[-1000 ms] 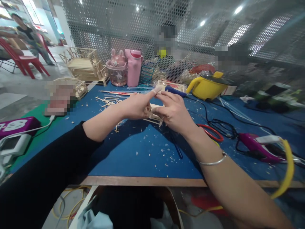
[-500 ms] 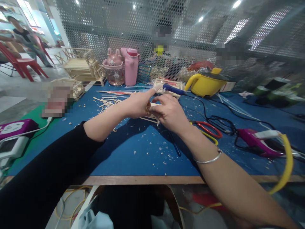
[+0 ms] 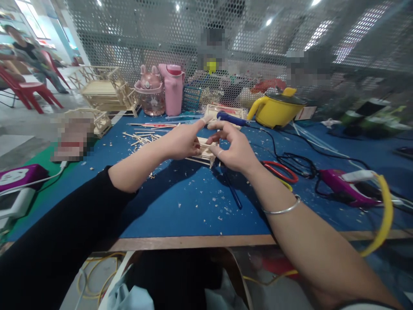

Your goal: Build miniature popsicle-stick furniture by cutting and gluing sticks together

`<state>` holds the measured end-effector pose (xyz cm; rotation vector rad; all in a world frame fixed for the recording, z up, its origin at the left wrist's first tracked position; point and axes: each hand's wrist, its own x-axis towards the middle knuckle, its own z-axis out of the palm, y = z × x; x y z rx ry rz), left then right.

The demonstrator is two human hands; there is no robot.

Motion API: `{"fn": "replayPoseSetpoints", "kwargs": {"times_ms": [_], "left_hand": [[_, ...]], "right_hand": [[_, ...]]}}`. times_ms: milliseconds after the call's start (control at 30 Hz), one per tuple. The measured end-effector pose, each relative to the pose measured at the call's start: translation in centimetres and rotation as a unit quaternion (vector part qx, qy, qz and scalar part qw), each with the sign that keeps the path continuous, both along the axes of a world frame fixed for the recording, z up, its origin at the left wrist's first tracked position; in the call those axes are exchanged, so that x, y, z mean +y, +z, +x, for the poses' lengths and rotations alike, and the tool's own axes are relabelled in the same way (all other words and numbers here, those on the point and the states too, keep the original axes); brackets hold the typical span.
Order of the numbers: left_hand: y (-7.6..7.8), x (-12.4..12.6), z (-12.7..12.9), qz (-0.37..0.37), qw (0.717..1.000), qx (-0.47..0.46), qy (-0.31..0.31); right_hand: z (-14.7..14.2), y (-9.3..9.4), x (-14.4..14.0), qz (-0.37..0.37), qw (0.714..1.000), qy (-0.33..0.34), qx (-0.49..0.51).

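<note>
A small model of pale wooden sticks (image 3: 206, 151) stands on the blue mat between my two hands. My left hand (image 3: 183, 141) is at its left side, with the lower fingers curled against it and the index finger stretched forward. What those fingertips pinch is partly hidden. My right hand (image 3: 237, 145) is over its right end; thumb and fingers are spread apart, and the thumb is close to the top sticks. Loose wooden sticks (image 3: 142, 140) lie behind my left forearm. A blue-handled corded tool (image 3: 230, 118) lies just beyond my fingers.
Red-handled scissors (image 3: 280, 171) and a dark blue pen-like tool (image 3: 234, 191) lie at right. Behind stand a pink bottle (image 3: 174, 92), a yellow pot (image 3: 275, 110) and larger stick models (image 3: 105, 90). Black cable (image 3: 300, 163) runs across the mat (image 3: 180, 215). A person sits far left.
My right thumb and fingers have parted and drawn slightly right, baring more of the stick model. My left hand has shifted slightly left. The whole view has moved a little.
</note>
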<state>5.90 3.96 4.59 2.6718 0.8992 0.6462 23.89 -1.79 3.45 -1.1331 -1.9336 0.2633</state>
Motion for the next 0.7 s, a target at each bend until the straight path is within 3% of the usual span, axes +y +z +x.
{"fn": "replayPoseSetpoints", "kwargs": {"times_ms": [300,433,567,700], "left_hand": [[0.0,-0.1,0.3,0.009,1.000,0.010,0.004],[0.9,-0.9,-0.7,0.022,1.000,-0.005,-0.001],[1.5,-1.8,-4.1,0.045,0.992,-0.116,0.031],[-0.6,-1.7,-6.9,0.081,0.952,-0.257,0.142]], "right_hand": [[-1.6,0.0,-0.3,-0.040,0.999,-0.024,0.003],[-1.5,-0.2,-0.1,-0.048,0.999,-0.018,0.012],[-1.3,-0.5,0.3,-0.042,0.998,-0.036,-0.005],[-1.4,-0.4,0.3,-0.034,0.998,-0.053,-0.018]]}}
